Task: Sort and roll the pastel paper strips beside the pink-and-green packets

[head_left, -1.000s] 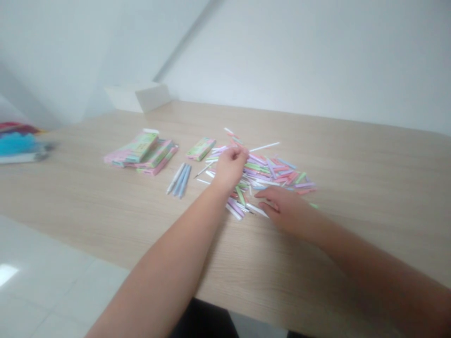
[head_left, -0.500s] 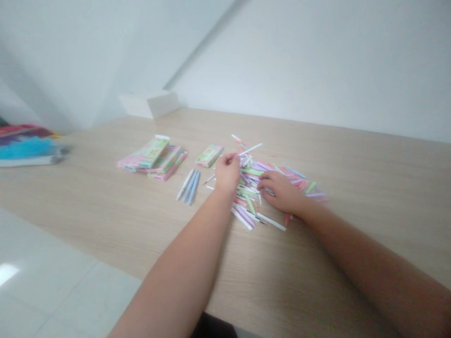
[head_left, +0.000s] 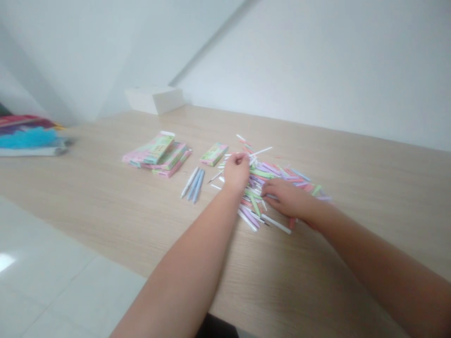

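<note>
A heap of pen parts (head_left: 255,206), slim sticks and barrels in white, lilac, green, coral and blue, lies spread on the table. My left hand (head_left: 237,172) is at the heap's left side, thumb and fingers pinched on a thin white stick (head_left: 261,151) that points up to the right. Over the middle of the heap, my right hand (head_left: 284,196) has its fingers curled in among the pieces; what they grip is hidden. Left of the heap, several white and blue pens (head_left: 193,184) lie side by side. Near them is a pink and green box (head_left: 214,154).
More pink and green boxes (head_left: 155,152) are stacked loosely further left. At the back stands a white box (head_left: 155,100) by the wall. Bright blue material (head_left: 30,137) lies at the far left. The wooden table's front edge runs close to my body.
My right hand has moved from the near edge of the heap into its middle, its fingers curling. My left hand has shifted the white stick. The view has turned slightly.
</note>
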`<state>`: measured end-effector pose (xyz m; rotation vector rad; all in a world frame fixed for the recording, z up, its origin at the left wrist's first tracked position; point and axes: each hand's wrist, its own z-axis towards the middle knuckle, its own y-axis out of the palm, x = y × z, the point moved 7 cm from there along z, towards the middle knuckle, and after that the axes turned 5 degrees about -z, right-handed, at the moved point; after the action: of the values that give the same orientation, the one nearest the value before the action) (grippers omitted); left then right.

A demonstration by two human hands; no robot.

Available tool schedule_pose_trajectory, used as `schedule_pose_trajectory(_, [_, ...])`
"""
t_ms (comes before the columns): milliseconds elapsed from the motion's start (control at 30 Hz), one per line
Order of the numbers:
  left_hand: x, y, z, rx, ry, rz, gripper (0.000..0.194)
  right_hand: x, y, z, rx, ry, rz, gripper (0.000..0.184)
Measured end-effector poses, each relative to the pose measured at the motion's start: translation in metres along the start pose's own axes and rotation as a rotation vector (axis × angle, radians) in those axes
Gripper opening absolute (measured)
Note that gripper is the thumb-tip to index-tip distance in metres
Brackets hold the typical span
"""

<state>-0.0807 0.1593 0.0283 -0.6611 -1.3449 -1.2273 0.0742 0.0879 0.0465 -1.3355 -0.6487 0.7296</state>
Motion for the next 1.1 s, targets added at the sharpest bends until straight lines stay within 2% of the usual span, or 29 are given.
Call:
schedule_pose_trajectory(267, [0.002,0.008,-0.004,-0.051,0.054,0.044,0.014,-0.012,-0.006,0.004,0.071,-0.054,-0.123,0.021])
schedule_pose_trajectory(400, [0.004,0.01,-0.005,-0.072,0.066,0.058,0.014,-0.016,-0.005,0.005,0.055,-0.055,-0.165,0.021])
schedule_pose_trajectory(600, [0.003,0.017,-0.008,-0.14,0.092,0.057,0.015,-0.003,-0.007,-0.009,0.073,0.124,-0.187,0.018])
schedule_pose_trajectory(700, [0.002,0.021,-0.01,-0.159,0.114,0.059,0.015,-0.002,-0.002,-0.017,0.063,0.147,-0.146,0.021])
schedule_pose_trajectory(833, [0.005,0.024,-0.016,-0.206,0.139,0.094,0.014,-0.005,-0.001,-0.016,0.069,0.133,-0.125,0.025])
schedule_pose_trajectory(1100, [0.012,0.022,-0.023,-0.224,0.124,0.15,0.011,-0.017,0.003,0.009,-0.047,0.017,-0.232,0.026])
